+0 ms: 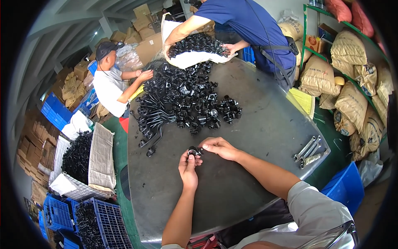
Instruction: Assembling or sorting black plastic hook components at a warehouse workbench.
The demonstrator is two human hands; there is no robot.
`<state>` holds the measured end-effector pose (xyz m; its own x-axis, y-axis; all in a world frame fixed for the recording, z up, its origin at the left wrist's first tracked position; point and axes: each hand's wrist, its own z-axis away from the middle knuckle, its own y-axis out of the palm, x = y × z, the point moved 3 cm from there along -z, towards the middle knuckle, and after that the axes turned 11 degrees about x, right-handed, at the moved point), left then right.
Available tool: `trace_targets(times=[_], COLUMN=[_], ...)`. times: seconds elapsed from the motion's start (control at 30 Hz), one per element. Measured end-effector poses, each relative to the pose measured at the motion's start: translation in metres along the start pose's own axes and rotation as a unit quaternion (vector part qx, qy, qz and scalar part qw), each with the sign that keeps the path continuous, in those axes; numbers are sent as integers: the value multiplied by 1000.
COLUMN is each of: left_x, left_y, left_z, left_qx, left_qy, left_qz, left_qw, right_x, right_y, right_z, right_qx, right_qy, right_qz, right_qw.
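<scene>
I have the thumb and fingers of my left hand point(188, 168) closed around a black ring-shaped part point(192, 151), holding it up over the surface point(232, 191), between the loose heap and the near edge. My right hand point(219, 148) comes in from the right, its thumb and forefinger bent together at the part's side; whether they pinch a small piece of it or just touch it, I cannot tell. Beyond my hands, a heap of black clamp-like parts point(195, 97) spreads toward the far edge, and bent black rods point(155, 118) lie along its left side, near the surface's left edge. Silver wrenches point(306, 148) lie side by side by the right corner. At the far edge, a person in a blue shirt point(244, 16) has both hands at a white sack point(199, 60) filled with more black parts. Past the left edge, a person in a white shirt point(107, 85) holds both hands near the heap; lower on that side, a blue crate point(110, 222) stands on the floor.
</scene>
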<state>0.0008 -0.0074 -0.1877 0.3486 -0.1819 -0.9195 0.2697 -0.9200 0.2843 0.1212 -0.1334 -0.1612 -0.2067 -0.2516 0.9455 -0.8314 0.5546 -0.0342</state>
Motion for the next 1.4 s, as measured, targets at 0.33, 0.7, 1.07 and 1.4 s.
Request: trace_targets(times=[0.33, 0.7, 1.07, 1.4], left_x=[0, -1, -2, -5], left_y=[4, 4, 5, 10], left_z=[-1, 1, 1, 2], left_qx=[9, 11, 8, 22], left_qy=[-9, -5, 2, -1], left_qz=[10, -3, -4, -49], left_qw=[1000, 1000, 1000, 999], right_x=[-22, -10, -13, -5], right_y=[-26, -13, -10, -7], right_z=[0, 1, 1, 3], right_qx=[82, 108, 155, 134], right_qy=[91, 120, 64, 165], right_qz=[-13, -11, 1, 59], right_qw=[992, 987, 986, 975])
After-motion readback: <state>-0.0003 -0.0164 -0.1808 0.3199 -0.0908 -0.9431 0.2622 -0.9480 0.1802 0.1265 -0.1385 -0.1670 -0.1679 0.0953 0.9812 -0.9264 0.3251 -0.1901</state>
